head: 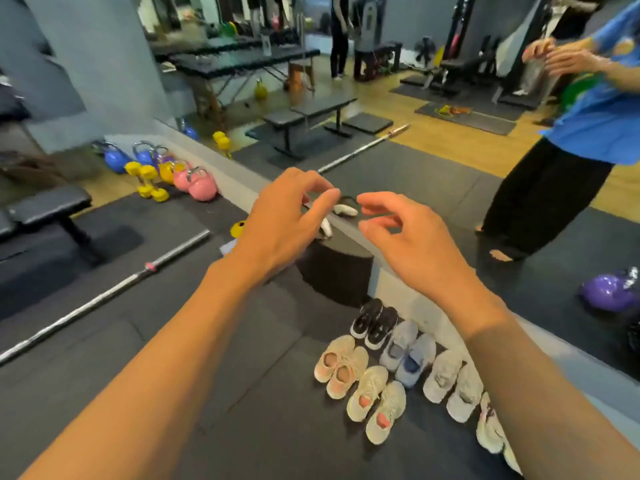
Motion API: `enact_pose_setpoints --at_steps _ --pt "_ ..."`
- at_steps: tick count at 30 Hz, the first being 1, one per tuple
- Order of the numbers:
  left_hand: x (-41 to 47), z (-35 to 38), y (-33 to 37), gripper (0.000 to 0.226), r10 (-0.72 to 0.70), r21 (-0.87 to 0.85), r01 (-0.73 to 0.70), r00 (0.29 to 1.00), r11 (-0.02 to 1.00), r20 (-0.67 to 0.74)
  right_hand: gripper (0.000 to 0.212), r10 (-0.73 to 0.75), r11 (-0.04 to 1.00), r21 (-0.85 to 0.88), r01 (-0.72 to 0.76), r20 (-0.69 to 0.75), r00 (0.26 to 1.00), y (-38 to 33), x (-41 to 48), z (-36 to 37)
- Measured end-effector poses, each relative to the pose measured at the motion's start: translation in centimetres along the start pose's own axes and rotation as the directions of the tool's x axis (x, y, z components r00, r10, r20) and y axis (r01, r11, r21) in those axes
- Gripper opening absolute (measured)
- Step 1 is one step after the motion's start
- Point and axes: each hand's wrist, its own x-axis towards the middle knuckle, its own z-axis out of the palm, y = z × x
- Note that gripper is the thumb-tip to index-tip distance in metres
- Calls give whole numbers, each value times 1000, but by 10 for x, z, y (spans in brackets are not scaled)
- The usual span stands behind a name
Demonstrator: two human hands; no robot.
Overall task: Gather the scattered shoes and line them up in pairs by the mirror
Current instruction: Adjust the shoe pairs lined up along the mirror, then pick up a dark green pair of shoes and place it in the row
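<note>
Sitting in tidy pairs on the dark floor mat, tight against the low ledge [393, 284] under the mirror [450, 188], the gathered shoes are making up most of the job: a black pair [374, 322], a grey-blue pair [408, 353] and a grey pair [453, 386] are lying nearest the ledge, with a peach pair [341, 367] and a cream pair [377, 403] forming a second row just outside them. A white pair [488, 427] is showing only partly past the right forearm. Farther along the ledge, beyond a black box [336, 271], something white [344, 210], likely a stray shoe or two, is lying unlined, so I judge a little collecting is remaining. The left hand [280, 223] and right hand [412, 244] are hovering above the box, fingers loosely curved and grasping nothing. Open mat is stretching to the left of the rows, though a barbell [104, 296] is crossing it, with a desk [45, 209] and pink kettlebells [201, 187] beyond.
</note>
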Motion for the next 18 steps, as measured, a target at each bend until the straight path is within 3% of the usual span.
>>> enact_pose_setpoints --at_steps 4,8,14,18 --pt "-58 -127 19 18 -37 81 56 973 995 -227 34 -209 974 112 196 120 971 -108 -7 32" --pt "-156 -245 22 16 -119 200 216 904 956 -410 29 -443 881 293 372 231 866 -222 -44 88" --pt "-356 -396 39 17 -209 341 479 776 809 -595 27 -696 711 512 481 414 587 -373 -160 200" --pt "-495 -476 66 15 -226 352 653 632 671 -742 28 -790 613 646 454 484 376 -464 -258 274"
